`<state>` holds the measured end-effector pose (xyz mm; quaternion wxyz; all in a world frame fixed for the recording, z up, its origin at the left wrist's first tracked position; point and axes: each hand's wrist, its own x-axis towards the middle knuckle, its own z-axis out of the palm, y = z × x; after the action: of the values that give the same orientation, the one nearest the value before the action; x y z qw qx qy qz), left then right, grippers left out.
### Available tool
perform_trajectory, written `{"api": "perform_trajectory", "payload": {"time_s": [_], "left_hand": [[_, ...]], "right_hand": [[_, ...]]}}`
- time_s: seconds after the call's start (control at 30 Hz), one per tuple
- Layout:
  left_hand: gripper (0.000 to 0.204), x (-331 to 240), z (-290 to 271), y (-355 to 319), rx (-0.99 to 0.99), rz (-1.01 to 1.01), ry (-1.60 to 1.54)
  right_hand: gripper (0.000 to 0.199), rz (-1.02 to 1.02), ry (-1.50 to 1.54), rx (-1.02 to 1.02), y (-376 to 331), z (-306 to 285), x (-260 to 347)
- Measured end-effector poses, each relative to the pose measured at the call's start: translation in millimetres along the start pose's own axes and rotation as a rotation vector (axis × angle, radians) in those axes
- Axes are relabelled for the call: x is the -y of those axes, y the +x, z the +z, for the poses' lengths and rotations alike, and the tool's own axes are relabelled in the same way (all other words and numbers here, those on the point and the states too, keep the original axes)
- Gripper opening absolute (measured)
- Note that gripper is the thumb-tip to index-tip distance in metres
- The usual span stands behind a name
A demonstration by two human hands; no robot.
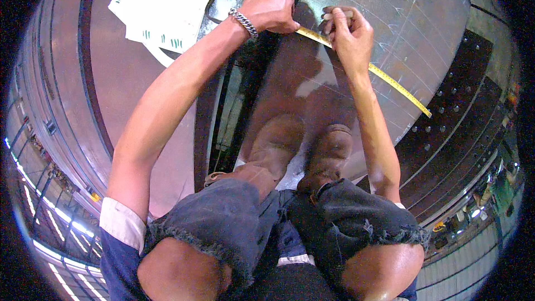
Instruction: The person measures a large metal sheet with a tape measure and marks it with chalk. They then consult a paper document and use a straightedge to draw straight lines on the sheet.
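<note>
Tape measure extended across a marked metal plate

We are viewing one yellow tape measure (400, 85) running obliquely from near the upper left edge of one grey metal plate (423, 33) toward its right edge, where the free end is lying. Graduations are showing along the ribbon, but we are finding its figures too small to read. Thin pale lines and small marks are crossing the plate; further small marks near its lower right edge are remaining illegible to us. Two bare hands are working here. The left hand (270, 11) is closing into a fist, with thumb and forefinger clamping the ribbon's upper end; one chain-link metal bracelet (243, 24) is circling that wrist. The right hand (352, 30) is bending over the ribbon, its fingers drawing together on one pale slender piece (327, 16); whether this hand is touching the ribbon, we are not able to tell. Beyond the plate's left edge, a white sheet (167, 0) is bearing groups of short green strokes. Past the plate's right edge, dark steel beams (446, 117) are displaying several rounded studs, too blurred for us to count reliably.
</note>
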<state>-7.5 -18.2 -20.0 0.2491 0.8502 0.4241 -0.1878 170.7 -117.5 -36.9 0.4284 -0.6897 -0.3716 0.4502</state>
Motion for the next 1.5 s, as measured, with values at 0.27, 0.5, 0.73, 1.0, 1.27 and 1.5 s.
{"api": "perform_trajectory", "payload": {"time_s": [0.27,0.5,0.73,1.0,1.27,1.5], "left_hand": [[0.046,-1.4,2.3,2.2,-0.042,-0.007,-0.025],[0.049,-1.8,-2.7,0.4,0.012,0.004,0.005],[0.052,1.4,2.0,1.5,-0.03,0.028,-0.001],[0.051,0.7,2.4,6.3,-0.005,0.028,0.011],[0.049,2.5,-0.5,2.4,-0.006,0.004,0.016],[0.05,-1.9,-2.4,2.4,0.001,0.003,0.012]], "right_hand": [[0.02,0.044,-0.187,0.145,-3.1,6.0,-12.0],[0.023,-0.001,-0.254,0.113,-5.3,8.6,-15.5],[0.022,-0.016,-0.273,0.072,-6.6,12.0,-19.5],[0.019,-0.226,-0.428,-0.132,-17.4,26.1,-21.3],[0.016,-0.482,-0.359,-0.396,-1.1,-3.1,23.5],[0.017,-0.247,-0.194,-0.42,-27.4,-24.7,14.1]]}}
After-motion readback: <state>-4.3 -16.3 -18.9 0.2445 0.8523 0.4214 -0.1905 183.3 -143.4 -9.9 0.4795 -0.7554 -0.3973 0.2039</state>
